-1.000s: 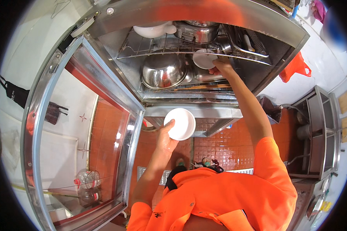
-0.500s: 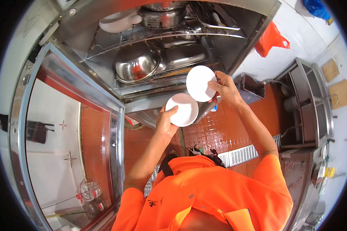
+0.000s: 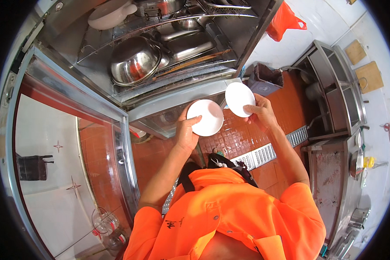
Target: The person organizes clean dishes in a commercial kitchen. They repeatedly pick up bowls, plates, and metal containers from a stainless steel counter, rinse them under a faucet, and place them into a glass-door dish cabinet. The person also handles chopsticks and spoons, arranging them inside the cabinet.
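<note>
My left hand [image 3: 187, 130] grips a small white dish [image 3: 207, 116], thumb on its face and fingers beneath. In my right hand [image 3: 262, 113] is a second white dish [image 3: 239, 99], pinched at its right edge and tilted. The two dishes are side by side, slightly apart, in front of an open metal cabinet [image 3: 184, 102]. Inside, a shiny steel bowl [image 3: 134, 60] leans on the lower rack beside a steel tray [image 3: 190, 47] and wooden chopsticks [image 3: 195, 64]. A white handled bowl [image 3: 110, 15] and a steel pot [image 3: 160, 6] sit on the upper rack.
The cabinet's glass door [image 3: 128, 160] stands open at the left. A lined bin [image 3: 264, 80] is on the red tiled floor [image 3: 227, 141], right of the cabinet. Farther right are a metal shelf unit [image 3: 333, 91] and a counter [image 3: 333, 186]. A red bag [image 3: 286, 21] hangs on the wall.
The view has turned and shifted, so the cabinet appears higher and more to the left. My right hand has moved its dish slightly away from the left one. Both dishes stay held.
</note>
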Action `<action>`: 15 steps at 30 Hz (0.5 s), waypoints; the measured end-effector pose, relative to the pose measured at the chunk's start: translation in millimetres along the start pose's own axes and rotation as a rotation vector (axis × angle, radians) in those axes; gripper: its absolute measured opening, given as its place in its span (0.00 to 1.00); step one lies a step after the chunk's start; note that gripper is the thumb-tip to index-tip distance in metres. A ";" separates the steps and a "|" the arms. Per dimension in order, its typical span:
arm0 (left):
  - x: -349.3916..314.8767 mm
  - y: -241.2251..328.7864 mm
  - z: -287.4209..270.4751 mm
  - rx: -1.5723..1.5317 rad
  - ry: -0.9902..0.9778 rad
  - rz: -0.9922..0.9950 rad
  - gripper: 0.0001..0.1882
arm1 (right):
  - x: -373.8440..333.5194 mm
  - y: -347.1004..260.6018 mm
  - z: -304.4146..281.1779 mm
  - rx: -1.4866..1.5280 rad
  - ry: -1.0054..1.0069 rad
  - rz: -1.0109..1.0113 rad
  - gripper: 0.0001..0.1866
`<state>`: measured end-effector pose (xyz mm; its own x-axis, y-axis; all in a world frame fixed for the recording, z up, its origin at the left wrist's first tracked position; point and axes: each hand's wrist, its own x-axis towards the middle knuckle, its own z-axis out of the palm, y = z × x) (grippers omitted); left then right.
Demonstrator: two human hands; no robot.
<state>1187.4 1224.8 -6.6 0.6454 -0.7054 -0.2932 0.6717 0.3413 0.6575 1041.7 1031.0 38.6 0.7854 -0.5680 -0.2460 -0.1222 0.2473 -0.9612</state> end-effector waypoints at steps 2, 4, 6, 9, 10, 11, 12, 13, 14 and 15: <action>-2.4 -2.9 -0.9 0.024 -0.003 0.007 0.28 | -12.9 7.7 1.8 0.008 0.027 -0.011 0.21; -6.2 -16.3 -2.3 -0.007 0.055 -0.041 0.29 | -28.6 7.1 8.9 0.002 0.098 0.026 0.18; -6.1 -39.2 -10.7 -0.018 0.089 -0.032 0.30 | -36.2 13.4 7.9 -0.161 0.110 0.004 0.15; -15.4 -56.2 0.2 0.053 0.117 -0.090 0.29 | -43.6 26.5 14.8 -0.202 0.083 -0.157 0.14; -16.7 -65.4 -0.1 0.076 0.136 -0.090 0.28 | -48.1 20.3 18.1 -0.267 0.065 -0.131 0.14; -16.8 -74.2 -3.1 0.098 0.160 -0.090 0.28 | -54.2 10.6 23.5 -0.333 0.043 -0.103 0.14; -16.1 -82.3 -5.5 0.077 0.172 -0.099 0.27 | -56.0 18.9 17.5 -0.344 0.016 -0.126 0.16; -14.9 -90.4 -6.8 0.055 0.182 -0.111 0.27 | -54.9 19.7 12.1 -0.342 -0.012 -0.126 0.16; -19.8 -97.5 -2.5 0.052 0.185 -0.121 0.27 | -56.4 21.0 5.0 -0.338 -0.032 -0.114 0.16; -27.0 -103.3 5.8 0.048 0.188 -0.134 0.26 | -65.2 23.9 -7.2 -0.334 -0.040 -0.089 0.17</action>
<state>1098.5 1205.0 -62.6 0.6113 -0.6125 -0.5012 0.7405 0.2191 0.6354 983.2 1068.3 30.8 0.8240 -0.5433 -0.1609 -0.2394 -0.0764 -0.9679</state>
